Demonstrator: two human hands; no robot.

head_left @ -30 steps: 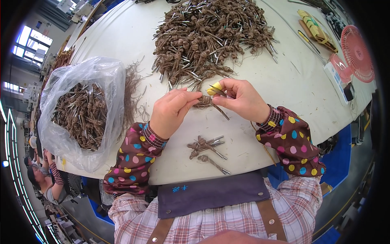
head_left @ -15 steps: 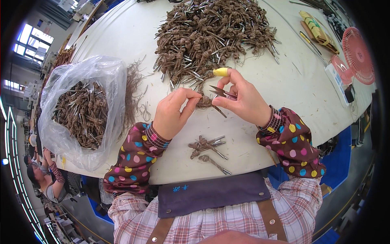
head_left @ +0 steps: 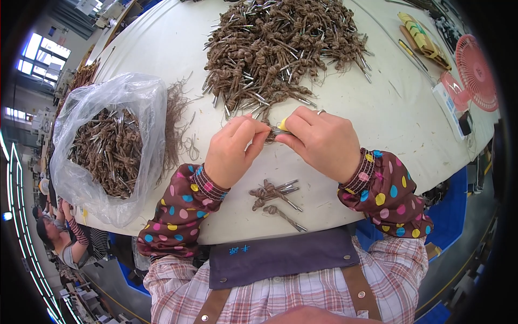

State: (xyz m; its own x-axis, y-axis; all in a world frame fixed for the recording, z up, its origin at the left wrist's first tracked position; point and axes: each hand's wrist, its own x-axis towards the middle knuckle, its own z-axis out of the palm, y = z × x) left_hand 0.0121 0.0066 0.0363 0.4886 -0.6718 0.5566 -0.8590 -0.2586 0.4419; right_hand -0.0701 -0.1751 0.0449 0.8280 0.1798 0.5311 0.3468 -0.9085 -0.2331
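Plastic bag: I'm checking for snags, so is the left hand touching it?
Apart. The head view shows bare white table and loose brown strands between the left hand and the plastic bag.

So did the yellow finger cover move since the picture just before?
Yes, the yellow finger cover on the right hand moved down the picture, away from the big brown pile.

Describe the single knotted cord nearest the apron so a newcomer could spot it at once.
From the big brown heap on the white table, come toward the apron. There lies a small cluster of knotted cords, and just nearer the apron is the single knotted cord. It lies alone, knot leftward and metal tips slanting right, whereas its neighbours overlap.
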